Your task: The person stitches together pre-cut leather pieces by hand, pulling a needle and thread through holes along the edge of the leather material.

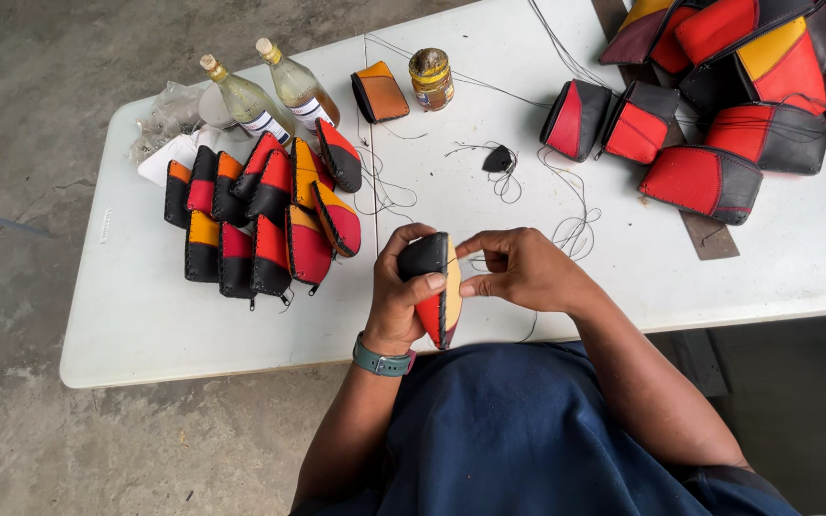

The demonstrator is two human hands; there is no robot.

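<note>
A white folding surface point(145, 315) stands on a grey, cracked concrete floor point(21, 115), seen from above. At its far left corner lies a crumpled clear plastic bag point(166, 113), and just beside it two glass bottles point(270, 94) of pale liquid lean together, both stoppered. Below them sits a tight cluster of small leather pouches point(260, 215) in black, red, orange and yellow, roughly a dozen, packed edge to edge in two loose rows. One more orange and black pouch point(380, 92) lies apart near the far edge, next to a single small jar point(431, 78) with a rusty lid. Black thread point(566, 225) trails in loops across the middle of the surface, with a small dark scrap point(497, 160) among it.

At the near edge, the left hand point(403, 301), with a teal wristwatch point(382, 362) on its wrist, is clenched around a half-stitched pouch point(440, 296) of black, red and yellow leather, held upright on edge above the lap. The right hand point(520, 270) pinches at the pouch's top seam, its grip closed on something too thin to make out. A dark blue garment point(518, 430) fills the foreground.

Further right, two red and black pouches point(614, 119) stand side by side, and beyond them a pile of larger pieces point(757, 96) in the same colours, about seven, crowds the far right corner. A dark strip point(709, 234) lies under that pile
</note>
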